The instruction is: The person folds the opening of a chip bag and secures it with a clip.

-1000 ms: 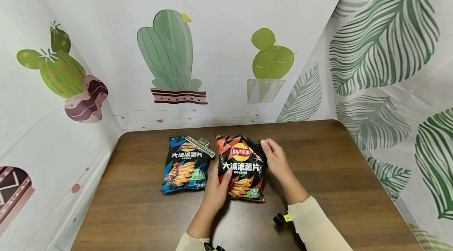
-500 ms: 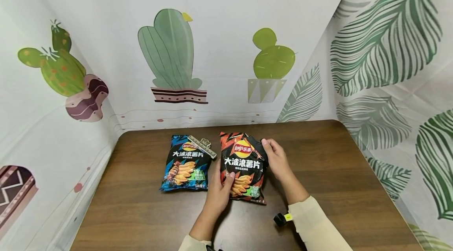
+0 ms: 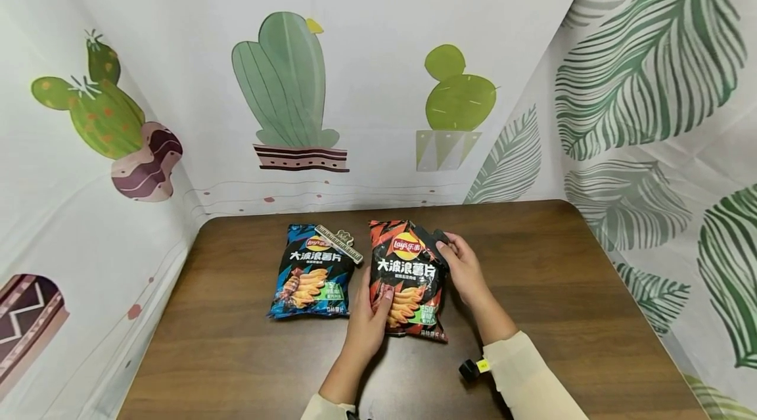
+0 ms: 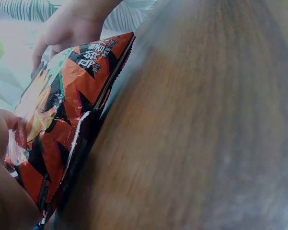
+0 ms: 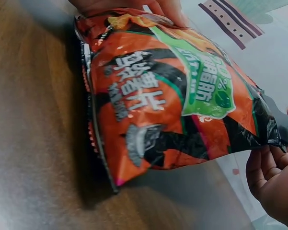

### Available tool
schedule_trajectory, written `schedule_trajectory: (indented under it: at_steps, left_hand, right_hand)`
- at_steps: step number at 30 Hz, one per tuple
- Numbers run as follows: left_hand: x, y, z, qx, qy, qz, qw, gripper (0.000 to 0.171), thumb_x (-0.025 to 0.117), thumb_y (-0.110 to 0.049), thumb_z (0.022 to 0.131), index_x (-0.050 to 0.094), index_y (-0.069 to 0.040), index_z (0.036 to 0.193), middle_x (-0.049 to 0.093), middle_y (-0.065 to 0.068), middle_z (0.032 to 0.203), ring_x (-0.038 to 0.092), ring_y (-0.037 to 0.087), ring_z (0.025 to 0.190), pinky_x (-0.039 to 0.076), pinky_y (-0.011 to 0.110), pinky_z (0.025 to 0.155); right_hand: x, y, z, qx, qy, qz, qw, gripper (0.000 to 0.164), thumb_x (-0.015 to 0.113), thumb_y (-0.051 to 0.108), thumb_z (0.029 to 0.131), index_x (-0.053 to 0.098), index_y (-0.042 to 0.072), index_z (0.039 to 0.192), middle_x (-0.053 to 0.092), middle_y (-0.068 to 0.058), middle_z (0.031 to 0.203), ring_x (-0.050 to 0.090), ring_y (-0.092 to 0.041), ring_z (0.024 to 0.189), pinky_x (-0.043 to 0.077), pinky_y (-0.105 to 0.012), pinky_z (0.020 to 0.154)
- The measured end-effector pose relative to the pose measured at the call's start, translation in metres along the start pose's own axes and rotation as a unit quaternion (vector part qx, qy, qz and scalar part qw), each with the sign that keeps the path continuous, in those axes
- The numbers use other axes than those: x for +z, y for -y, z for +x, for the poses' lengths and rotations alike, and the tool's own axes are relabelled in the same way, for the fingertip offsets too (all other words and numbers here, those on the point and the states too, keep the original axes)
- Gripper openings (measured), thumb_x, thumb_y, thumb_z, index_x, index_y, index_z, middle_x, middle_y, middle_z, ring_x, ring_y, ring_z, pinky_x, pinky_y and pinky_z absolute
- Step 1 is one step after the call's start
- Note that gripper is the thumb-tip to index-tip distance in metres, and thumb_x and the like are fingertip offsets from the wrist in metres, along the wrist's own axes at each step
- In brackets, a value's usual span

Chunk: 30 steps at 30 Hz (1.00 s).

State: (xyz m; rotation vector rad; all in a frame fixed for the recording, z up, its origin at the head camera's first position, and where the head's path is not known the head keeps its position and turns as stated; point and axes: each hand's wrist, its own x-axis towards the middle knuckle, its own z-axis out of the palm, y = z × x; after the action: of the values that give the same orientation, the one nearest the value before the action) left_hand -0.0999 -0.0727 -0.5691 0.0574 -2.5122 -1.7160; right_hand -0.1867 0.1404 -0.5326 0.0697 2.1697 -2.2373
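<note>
A red and black bag of potato chips [image 3: 408,282] is tilted up toward me, its lower edge close over the wooden table. My left hand [image 3: 365,325] grips its left side, thumb across the front and fingers hidden behind. A black clip [image 3: 427,239] sits across the bag's upper right corner. My right hand [image 3: 464,269] pinches this clip between thumb and fingers. In the right wrist view, the clip [image 5: 280,117] meets the crumpled bag corner, with fingers curled below it. The left wrist view shows the bag's lower seam [image 4: 76,134] side-on.
To the left lies a blue bag of chips [image 3: 310,275], with a piano-key patterned clip [image 3: 338,244] across its upper right corner. The brown table [image 3: 236,354] ends at a white curtain [image 3: 378,91] printed with cacti and leaves.
The red bag and my left hand have shifted slightly right. My right thumb and fingers have changed position on the black clip, whose end now shows above the fingertips.
</note>
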Motion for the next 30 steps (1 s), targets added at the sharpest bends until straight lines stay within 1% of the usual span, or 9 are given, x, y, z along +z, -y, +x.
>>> schedule_trajectory:
  at_steps: [2,4,7,9,14,16,22,27,30]
  left_hand:
    - [0.001,0.001,0.0,-0.003,-0.003,0.001,1.0,0.069,0.057,-0.04,0.102,0.027,-0.015,0.16,0.036,0.015,0.161,0.035,0.034,0.149,0.031,0.061,0.117]
    - [0.002,0.001,0.0,-0.007,-0.004,0.001,1.0,0.069,0.056,-0.04,0.103,0.027,-0.015,0.16,0.036,0.015,0.161,0.035,0.035,0.148,0.031,0.062,0.117]
    - [0.002,0.001,-0.001,-0.007,-0.005,0.004,1.0,0.068,0.056,-0.038,0.103,0.028,-0.014,0.16,0.038,0.017,0.16,0.038,0.036,0.147,0.033,0.062,0.116]
    - [0.003,0.002,-0.001,-0.005,-0.006,0.009,0.9999,0.068,0.056,-0.037,0.103,0.028,-0.013,0.16,0.039,0.019,0.159,0.04,0.037,0.145,0.034,0.061,0.115]
    - [0.006,0.003,-0.002,-0.012,-0.012,0.013,0.9998,0.068,0.056,-0.039,0.104,0.029,-0.011,0.159,0.04,0.021,0.157,0.043,0.038,0.142,0.037,0.061,0.113]
    - [0.007,0.003,-0.002,-0.018,-0.017,0.008,0.9997,0.068,0.056,-0.038,0.103,0.029,-0.012,0.159,0.04,0.02,0.157,0.043,0.038,0.142,0.038,0.061,0.113]
    - [0.01,0.002,-0.002,-0.031,-0.032,0.0,0.999,0.066,0.059,-0.033,0.103,0.029,-0.017,0.16,0.041,0.017,0.157,0.044,0.035,0.142,0.038,0.06,0.112]
    - [0.011,0.002,0.0,-0.039,-0.042,-0.008,0.9983,0.066,0.059,-0.034,0.102,0.029,-0.021,0.16,0.042,0.014,0.157,0.044,0.031,0.142,0.038,0.059,0.113]
    - [0.012,0.002,0.002,-0.032,-0.048,-0.009,0.9983,0.067,0.06,-0.033,0.102,0.029,-0.02,0.16,0.042,0.014,0.157,0.043,0.031,0.143,0.038,0.059,0.113]
  right_hand:
    - [-0.001,-0.003,0.001,0.004,0.004,-0.003,1.0,0.039,0.055,0.015,0.104,0.052,0.001,0.14,0.067,-0.01,0.116,0.062,-0.003,0.096,0.05,-0.016,0.086]
    - [-0.001,-0.005,0.001,0.002,0.004,-0.011,1.0,0.041,0.056,0.016,0.104,0.052,0.003,0.143,0.066,-0.013,0.117,0.062,-0.004,0.097,0.049,-0.016,0.087]
    - [-0.001,-0.01,-0.002,-0.004,0.0,-0.028,1.0,0.045,0.058,0.018,0.103,0.05,0.007,0.146,0.067,-0.009,0.107,0.06,-0.005,0.095,0.047,-0.018,0.086]
    - [-0.001,-0.013,-0.005,0.002,-0.002,-0.037,0.999,0.049,0.058,0.018,0.103,0.046,0.009,0.149,0.067,-0.011,0.107,0.061,-0.005,0.094,0.047,-0.017,0.086]
    - [-0.005,-0.021,-0.016,0.033,0.001,-0.063,0.997,0.058,0.058,0.022,0.104,0.035,0.011,0.156,0.061,-0.021,0.134,0.06,-0.005,0.108,0.044,-0.013,0.092]
    - [-0.006,-0.023,-0.022,0.046,0.005,-0.076,0.996,0.059,0.057,0.024,0.104,0.034,0.012,0.157,0.058,-0.022,0.137,0.059,-0.007,0.112,0.044,-0.012,0.093]
    - [-0.008,-0.03,-0.034,0.067,0.018,-0.103,0.992,0.06,0.058,0.026,0.103,0.036,0.003,0.154,0.059,-0.022,0.132,0.06,-0.014,0.11,0.048,-0.018,0.09]
    - [-0.006,-0.03,-0.041,0.068,0.027,-0.132,0.989,0.06,0.06,0.031,0.102,0.04,-0.001,0.15,0.059,-0.022,0.135,0.06,-0.024,0.119,0.049,-0.031,0.1]
    - [-0.006,-0.03,-0.044,0.06,0.038,-0.142,0.987,0.063,0.062,0.031,0.101,0.039,-0.001,0.151,0.059,-0.023,0.135,0.06,-0.031,0.122,0.049,-0.039,0.103]
